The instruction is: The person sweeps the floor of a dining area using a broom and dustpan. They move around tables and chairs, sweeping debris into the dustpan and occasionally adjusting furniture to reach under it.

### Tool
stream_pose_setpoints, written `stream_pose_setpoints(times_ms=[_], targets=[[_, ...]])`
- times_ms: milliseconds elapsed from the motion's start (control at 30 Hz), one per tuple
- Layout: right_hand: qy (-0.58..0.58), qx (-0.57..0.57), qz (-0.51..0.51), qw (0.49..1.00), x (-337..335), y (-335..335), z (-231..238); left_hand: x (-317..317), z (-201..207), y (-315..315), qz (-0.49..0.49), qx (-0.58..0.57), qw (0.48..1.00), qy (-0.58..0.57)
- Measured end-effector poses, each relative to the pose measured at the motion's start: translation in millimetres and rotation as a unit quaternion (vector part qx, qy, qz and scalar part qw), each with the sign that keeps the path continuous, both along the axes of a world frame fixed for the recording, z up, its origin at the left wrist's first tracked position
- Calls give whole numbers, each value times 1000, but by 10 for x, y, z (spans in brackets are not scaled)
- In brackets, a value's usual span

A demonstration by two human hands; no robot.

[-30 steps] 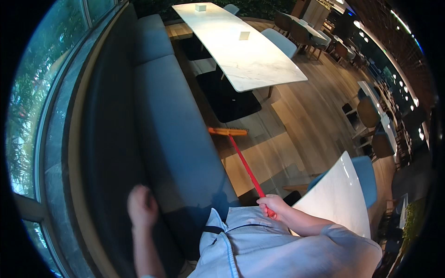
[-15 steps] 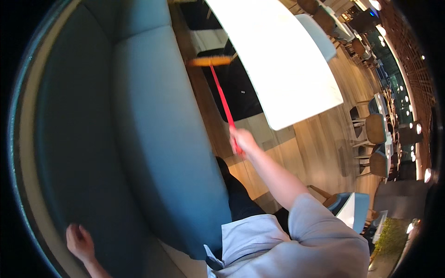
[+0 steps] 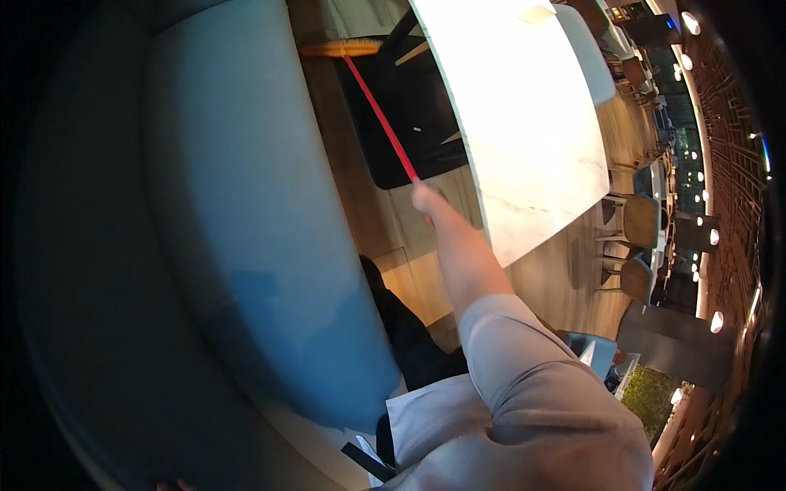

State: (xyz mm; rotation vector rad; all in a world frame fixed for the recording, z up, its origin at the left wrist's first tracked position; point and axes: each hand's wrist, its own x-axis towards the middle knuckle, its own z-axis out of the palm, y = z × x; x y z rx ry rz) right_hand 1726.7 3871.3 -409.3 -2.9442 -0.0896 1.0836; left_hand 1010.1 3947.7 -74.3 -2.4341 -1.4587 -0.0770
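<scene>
A blue sofa (image 3: pixel 237 188) fills the left side. To its right stands a white bench (image 3: pixel 536 155), with a black plate (image 3: pixel 389 159) on the floor partly beneath it. The broom (image 3: pixel 381 114) lies between sofa and bench, its orange head at the plate's far left. The person's right hand (image 3: pixel 426 198) has its fingers wrapped around the red handle. The left hand (image 3: pixel 174 486) barely shows at the near left edge; whether its fingers are open cannot be told. A white scrap (image 3: pixel 417 129) lies on the plate.
</scene>
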Motion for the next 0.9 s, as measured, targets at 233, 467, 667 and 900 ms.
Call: stream_pose_setpoints(times_ms=[233,467,667,900], targets=[[20,-60,-41,997,-867,-2480,520,-409,-162,-176,-14,29,999,31],[113,-28,-114,987,-1530,-3476,904,-474,-283,-78,-24,-11,997,-71],[138,-37,-34,989,-2229,-4327,1906,-374,-222,-96,-39,-6,995,-89],[165,153,-177,958,-2470,-4529,2429,-356,-245,-101,-48,17,996,-78]])
